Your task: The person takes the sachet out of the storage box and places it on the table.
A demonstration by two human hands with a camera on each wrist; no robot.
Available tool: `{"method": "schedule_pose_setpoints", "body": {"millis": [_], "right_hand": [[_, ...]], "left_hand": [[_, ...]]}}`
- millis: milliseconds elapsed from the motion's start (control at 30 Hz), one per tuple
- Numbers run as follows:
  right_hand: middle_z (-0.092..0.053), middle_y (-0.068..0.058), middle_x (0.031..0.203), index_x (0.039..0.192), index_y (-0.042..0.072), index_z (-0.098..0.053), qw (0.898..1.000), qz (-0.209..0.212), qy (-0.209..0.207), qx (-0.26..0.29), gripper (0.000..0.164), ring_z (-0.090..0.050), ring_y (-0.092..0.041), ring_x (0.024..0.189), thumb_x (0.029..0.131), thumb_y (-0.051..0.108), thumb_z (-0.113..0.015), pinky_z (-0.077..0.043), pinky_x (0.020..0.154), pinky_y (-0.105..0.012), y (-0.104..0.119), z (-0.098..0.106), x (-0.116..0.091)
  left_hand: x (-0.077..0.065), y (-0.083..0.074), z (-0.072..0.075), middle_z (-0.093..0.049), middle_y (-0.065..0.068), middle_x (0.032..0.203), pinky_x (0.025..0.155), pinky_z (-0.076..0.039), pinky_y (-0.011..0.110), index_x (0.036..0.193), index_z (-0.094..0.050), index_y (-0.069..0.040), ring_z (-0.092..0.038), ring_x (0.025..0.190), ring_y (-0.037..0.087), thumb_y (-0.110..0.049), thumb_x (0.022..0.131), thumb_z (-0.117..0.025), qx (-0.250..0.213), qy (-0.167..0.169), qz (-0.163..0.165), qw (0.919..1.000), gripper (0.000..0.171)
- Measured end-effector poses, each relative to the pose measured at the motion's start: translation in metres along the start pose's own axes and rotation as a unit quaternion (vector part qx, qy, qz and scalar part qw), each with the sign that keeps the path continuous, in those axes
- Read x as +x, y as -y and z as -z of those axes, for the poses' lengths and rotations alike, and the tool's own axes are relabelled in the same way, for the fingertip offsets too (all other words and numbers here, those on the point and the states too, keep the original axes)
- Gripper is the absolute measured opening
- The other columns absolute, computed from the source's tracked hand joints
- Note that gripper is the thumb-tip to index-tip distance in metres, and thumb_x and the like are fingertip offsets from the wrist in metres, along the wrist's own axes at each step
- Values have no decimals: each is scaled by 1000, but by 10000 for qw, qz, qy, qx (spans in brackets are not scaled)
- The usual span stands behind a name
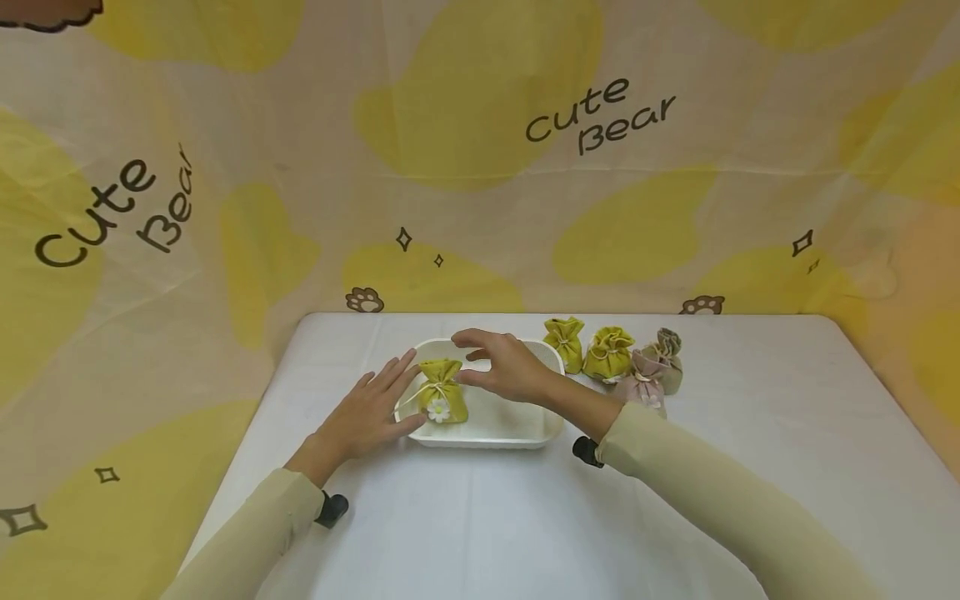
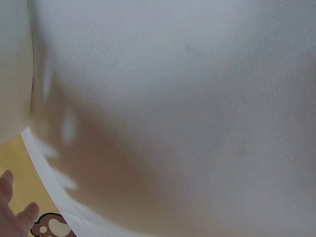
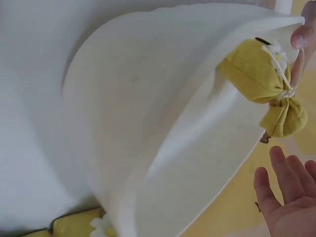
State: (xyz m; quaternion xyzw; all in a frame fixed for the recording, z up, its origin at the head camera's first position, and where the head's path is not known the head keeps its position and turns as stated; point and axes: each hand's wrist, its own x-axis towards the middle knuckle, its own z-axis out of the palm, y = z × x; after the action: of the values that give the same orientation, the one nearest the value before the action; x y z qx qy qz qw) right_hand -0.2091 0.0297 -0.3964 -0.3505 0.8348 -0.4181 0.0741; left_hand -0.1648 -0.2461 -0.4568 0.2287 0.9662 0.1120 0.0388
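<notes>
A yellow drawstring pouch (image 1: 443,393) with a white flower stands upright in the left part of a white tray (image 1: 517,437). In the right wrist view the pouch (image 3: 256,71) shows its white cord and gathered top. My left hand (image 1: 372,414) is beside the tray's left end, fingers spread and straight, close to the pouch; whether it touches is unclear. Over the tray hovers my right hand (image 1: 506,364), its fingers loosely bent with nothing between them. The right wrist view shows this right hand (image 3: 291,197) apart from the pouch, palm and fingers bare.
Right of the tray stand several more pouches: two yellow ones (image 1: 564,343) (image 1: 608,354), a pink one (image 1: 642,379) and a grey-beige one (image 1: 671,367). They sit on the white-covered table (image 1: 465,517). A patterned yellow and cream curtain (image 1: 465,208) hangs behind.
</notes>
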Motion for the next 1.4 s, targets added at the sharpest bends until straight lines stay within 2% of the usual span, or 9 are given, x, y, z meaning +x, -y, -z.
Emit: {"method": "schedule_pose_setpoints", "body": {"millis": [167, 433, 733, 867, 1000, 1133, 1400], "right_hand": [[-58, -20, 138, 139, -2, -53, 9998, -63, 127, 113, 55, -65, -33, 114, 91, 16, -74, -52, 98, -40, 2, -8, 5], [-58, -15, 140, 142, 2, -52, 9987, -389, 218, -235, 57, -65, -32, 114, 93, 23, -72, -52, 97, -44, 1, -16, 8], [-58, -19, 138, 143, -1, -50, 9993, -200, 293, 120, 57, -68, -30, 109, 92, 13, -72, -56, 88, -33, 4, -22, 13], [-66, -17, 124, 138, -1, -55, 9995, -150, 273, 34, 53, -72, -27, 98, 90, 11, -74, -57, 86, -34, 5, -25, 14], [-70, -13, 111, 128, -3, -63, 9995, 77, 245, -196, 42, -72, -26, 93, 89, 8, -74, -57, 84, -36, 5, -26, 14], [-71, -10, 109, 116, -1, -70, 9992, 210, 183, -293, 28, -72, -24, 94, 89, 5, -73, -57, 82, -33, 5, -28, 12], [-72, -6, 106, 101, 5, -73, 9996, 91, 235, -88, 13, -73, -22, 95, 89, 3, -73, -56, 82, -28, 6, -31, 11]], "left_hand": [[1, 1, -1, -2, -7, 168, 116, -21, 61, 159, -25, -17, -17, 151, 29, -69, 95, -41, 2, -22, -38, 10000, 84], [1, 2, -2, -2, -8, 168, 115, -21, 62, 159, -27, -16, -18, 151, 29, -68, 96, -42, -11, -90, -80, 9999, 83], [3, 1, -2, -3, -6, 168, 115, -22, 61, 158, -28, -14, -19, 151, 29, -68, 96, -42, 69, -111, -118, 9998, 83], [4, 1, -1, -4, -6, 168, 115, -22, 62, 159, -27, -17, -20, 151, 30, -67, 96, -44, 45, -149, -122, 9998, 82], [4, 1, -1, -5, -6, 168, 115, -22, 62, 159, -26, -20, -20, 150, 31, -67, 95, -45, 22, -167, -101, 9998, 82], [4, 1, -1, -5, -5, 168, 114, -23, 63, 159, -26, -19, -20, 150, 31, -69, 94, -44, 17, -142, -101, 9998, 84], [4, 2, -2, -6, -4, 168, 113, -24, 63, 159, -26, -21, -22, 150, 32, -69, 94, -44, -56, -166, -139, 9998, 83]]}}
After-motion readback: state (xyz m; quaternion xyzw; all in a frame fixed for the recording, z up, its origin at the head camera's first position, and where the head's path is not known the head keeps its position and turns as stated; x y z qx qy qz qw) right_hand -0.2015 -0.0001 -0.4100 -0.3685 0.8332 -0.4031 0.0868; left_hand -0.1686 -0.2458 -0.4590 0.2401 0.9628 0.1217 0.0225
